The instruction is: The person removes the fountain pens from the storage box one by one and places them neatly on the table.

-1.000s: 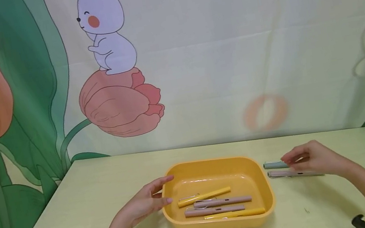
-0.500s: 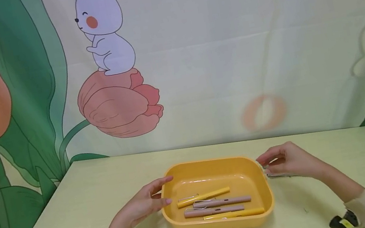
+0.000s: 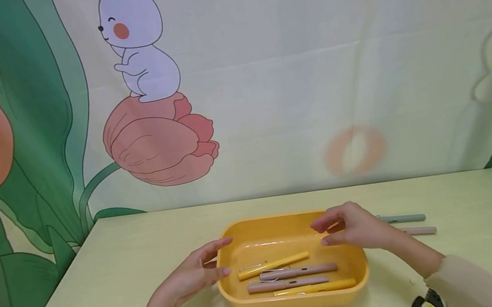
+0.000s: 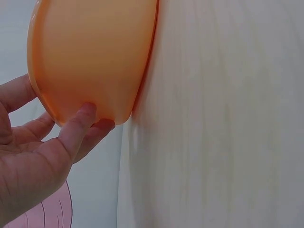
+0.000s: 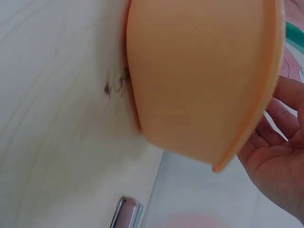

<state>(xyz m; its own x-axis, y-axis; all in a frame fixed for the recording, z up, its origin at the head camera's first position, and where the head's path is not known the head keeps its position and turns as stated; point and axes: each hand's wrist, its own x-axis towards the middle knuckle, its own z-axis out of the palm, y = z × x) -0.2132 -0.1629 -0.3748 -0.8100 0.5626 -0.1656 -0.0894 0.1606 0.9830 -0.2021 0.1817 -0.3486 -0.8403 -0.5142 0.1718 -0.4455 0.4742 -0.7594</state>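
My left hand (image 3: 190, 274) holds the left end of a yellow plastic tray (image 3: 297, 303), its fingertips at the rim. In the left wrist view, fingers press the tray's outer wall (image 4: 99, 52). Inside lie a yellow pen (image 3: 275, 264), two mauve pens (image 3: 299, 272) and another yellow pen (image 3: 316, 288) along the near wall. My right hand (image 3: 358, 227) is over the tray's right end, thumb and fingers apart, nothing visible between them. Right of the tray lie a green pen (image 3: 403, 218) and a mauve pen (image 3: 420, 230), both partly hidden by that hand.
The tray stands on a pale table (image 3: 156, 235). A printed cloth (image 3: 264, 90) with a rabbit and tulips hangs behind the table's far edge. A small dark mark (image 3: 412, 282) shows on the tabletop at the right.
My right hand has moved left, from over the green and mauve pens to the tray's right end. Both pens remain on the table. My left hand stays at the tray.
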